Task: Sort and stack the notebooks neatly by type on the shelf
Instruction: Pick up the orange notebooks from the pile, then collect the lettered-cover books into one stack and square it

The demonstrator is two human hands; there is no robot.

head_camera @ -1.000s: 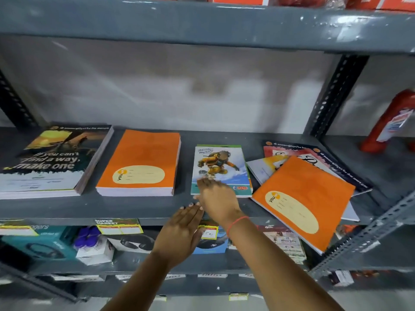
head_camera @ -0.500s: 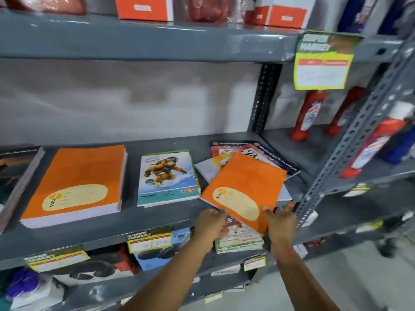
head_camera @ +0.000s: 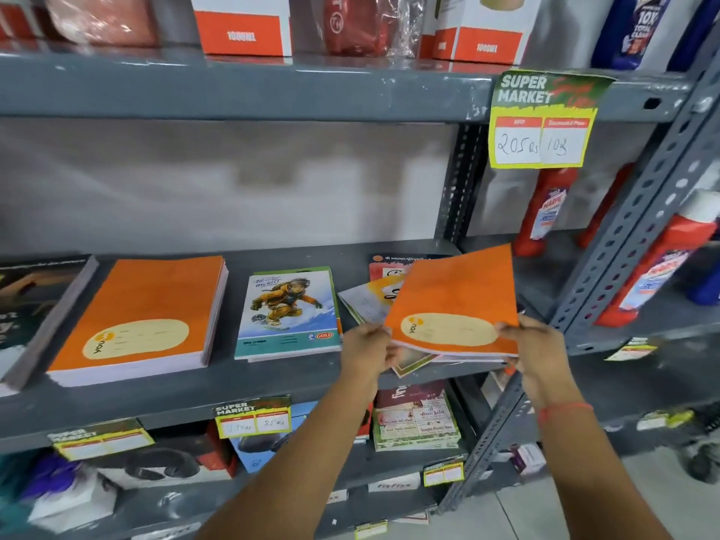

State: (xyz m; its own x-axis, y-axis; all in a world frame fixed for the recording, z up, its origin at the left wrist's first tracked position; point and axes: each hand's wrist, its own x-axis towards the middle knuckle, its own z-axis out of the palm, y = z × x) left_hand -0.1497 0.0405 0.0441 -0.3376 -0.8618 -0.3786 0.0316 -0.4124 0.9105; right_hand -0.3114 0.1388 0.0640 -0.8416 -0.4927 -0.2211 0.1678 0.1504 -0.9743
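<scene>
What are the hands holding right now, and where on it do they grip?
Both hands hold the orange notebook by its near edge: the left hand at the near-left corner, the right hand at the near-right corner, over the messy pile.

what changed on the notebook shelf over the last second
Both hands left the snowboarder notebook and went right to the messy pile. The left hand and right hand took the loose orange notebook by its near corners and lifted its near edge. The orange stack and dark stack stayed put.
</scene>
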